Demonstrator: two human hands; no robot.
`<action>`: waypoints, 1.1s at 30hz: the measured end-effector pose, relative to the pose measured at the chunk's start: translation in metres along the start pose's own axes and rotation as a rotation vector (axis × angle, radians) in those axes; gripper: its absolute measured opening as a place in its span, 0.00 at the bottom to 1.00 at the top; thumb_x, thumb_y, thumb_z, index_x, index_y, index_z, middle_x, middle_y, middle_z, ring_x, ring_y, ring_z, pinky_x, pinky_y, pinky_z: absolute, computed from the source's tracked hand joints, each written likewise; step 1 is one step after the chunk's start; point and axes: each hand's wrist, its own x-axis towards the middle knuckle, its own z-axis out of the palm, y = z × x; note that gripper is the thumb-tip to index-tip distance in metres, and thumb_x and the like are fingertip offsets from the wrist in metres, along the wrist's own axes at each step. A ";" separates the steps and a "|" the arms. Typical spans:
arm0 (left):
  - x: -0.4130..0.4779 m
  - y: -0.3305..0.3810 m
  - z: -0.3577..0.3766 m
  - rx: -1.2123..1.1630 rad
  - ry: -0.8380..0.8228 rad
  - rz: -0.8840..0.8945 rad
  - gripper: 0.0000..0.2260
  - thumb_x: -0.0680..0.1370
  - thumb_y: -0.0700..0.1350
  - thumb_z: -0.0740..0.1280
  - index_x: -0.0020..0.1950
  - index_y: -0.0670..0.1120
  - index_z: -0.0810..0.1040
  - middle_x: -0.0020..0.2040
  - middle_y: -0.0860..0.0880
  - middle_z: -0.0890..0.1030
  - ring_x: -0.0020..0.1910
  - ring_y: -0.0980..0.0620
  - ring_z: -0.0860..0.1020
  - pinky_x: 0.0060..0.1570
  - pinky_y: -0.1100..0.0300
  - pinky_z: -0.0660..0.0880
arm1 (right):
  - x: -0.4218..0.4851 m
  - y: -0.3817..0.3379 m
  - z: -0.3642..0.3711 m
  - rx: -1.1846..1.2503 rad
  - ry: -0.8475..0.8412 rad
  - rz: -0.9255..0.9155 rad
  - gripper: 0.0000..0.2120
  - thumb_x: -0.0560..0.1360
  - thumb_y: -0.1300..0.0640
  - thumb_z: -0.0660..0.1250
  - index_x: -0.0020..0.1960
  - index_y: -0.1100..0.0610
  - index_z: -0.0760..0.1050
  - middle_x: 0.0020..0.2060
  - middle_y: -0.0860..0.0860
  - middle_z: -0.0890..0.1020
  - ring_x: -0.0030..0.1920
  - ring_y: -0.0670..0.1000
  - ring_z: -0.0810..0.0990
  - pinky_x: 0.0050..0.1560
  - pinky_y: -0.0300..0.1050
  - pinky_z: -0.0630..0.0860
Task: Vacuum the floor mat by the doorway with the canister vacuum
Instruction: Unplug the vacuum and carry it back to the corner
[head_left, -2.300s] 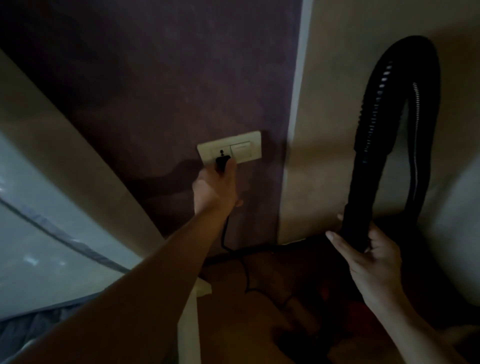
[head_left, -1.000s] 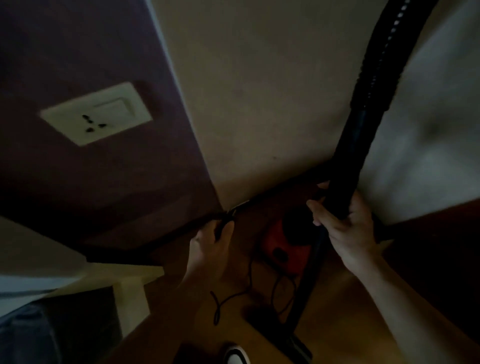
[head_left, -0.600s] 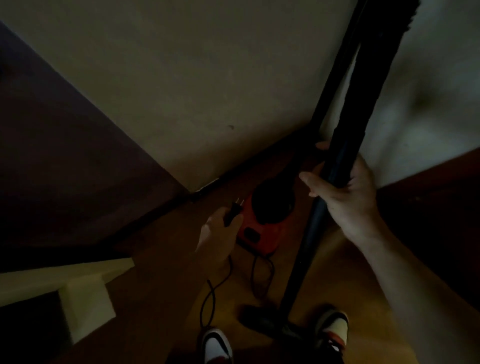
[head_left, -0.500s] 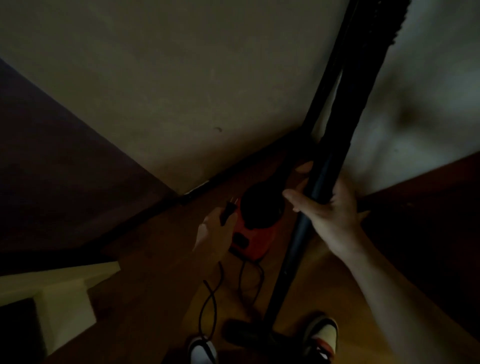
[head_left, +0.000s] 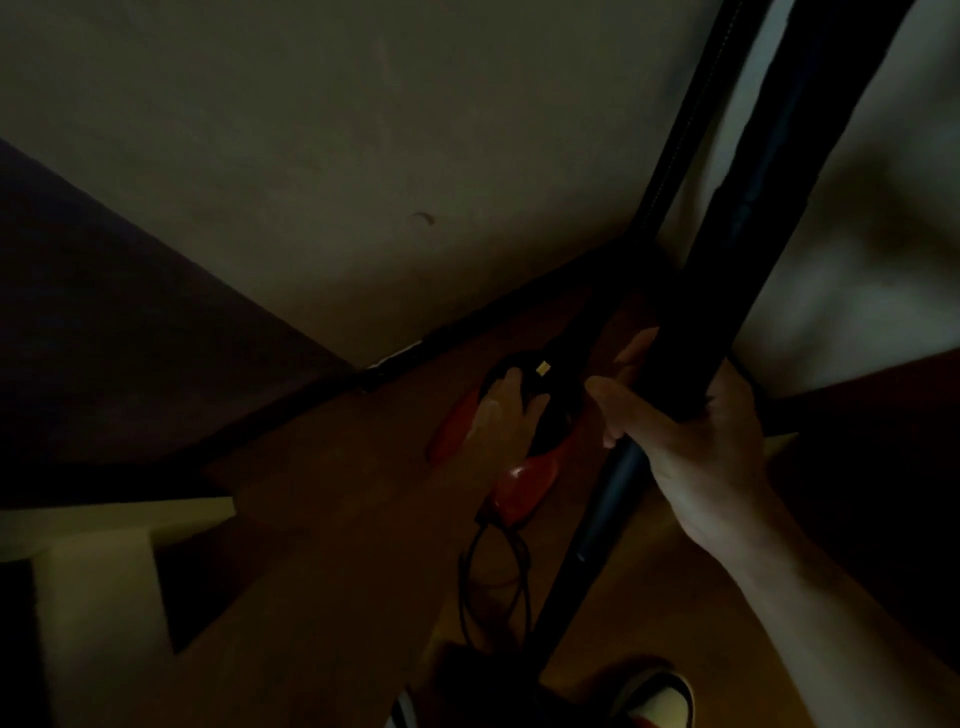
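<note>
Now that the plug was out of the socket, the left grip (head_left: 506, 410) had dropped onto the red canister vacuum (head_left: 524, 480) on the brown floor (head_left: 337, 519); what it held, I could not tell. The right grip (head_left: 691, 431) clenched the long black pipe (head_left: 810, 218). Cleaning looked done. One vacuum, one black cord (head_left: 493, 566), two shoes (head_left: 657, 696); no mat showed.

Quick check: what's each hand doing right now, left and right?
Left hand: on top of the red canister; grip too dark to tell.
Right hand: closed around the black vacuum tube.
</note>
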 end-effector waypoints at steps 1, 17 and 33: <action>0.004 -0.002 0.004 -0.015 0.004 -0.014 0.25 0.82 0.55 0.62 0.71 0.40 0.67 0.64 0.39 0.76 0.62 0.41 0.76 0.63 0.46 0.73 | 0.001 0.001 -0.001 0.017 0.003 -0.002 0.11 0.69 0.64 0.73 0.48 0.63 0.74 0.30 0.51 0.78 0.28 0.51 0.77 0.33 0.43 0.77; -0.056 0.006 -0.034 0.004 0.026 -0.084 0.23 0.78 0.56 0.69 0.65 0.42 0.71 0.57 0.43 0.80 0.56 0.44 0.80 0.55 0.46 0.79 | -0.020 -0.028 0.020 -0.086 0.081 -0.030 0.09 0.72 0.62 0.73 0.46 0.63 0.74 0.29 0.45 0.78 0.31 0.44 0.79 0.35 0.37 0.77; -0.321 0.222 -0.291 0.112 -0.001 0.174 0.31 0.69 0.61 0.70 0.67 0.46 0.75 0.65 0.44 0.78 0.64 0.42 0.76 0.62 0.49 0.74 | -0.103 -0.355 0.131 -0.270 0.217 -0.172 0.09 0.73 0.56 0.73 0.42 0.56 0.73 0.28 0.51 0.74 0.28 0.54 0.73 0.35 0.51 0.72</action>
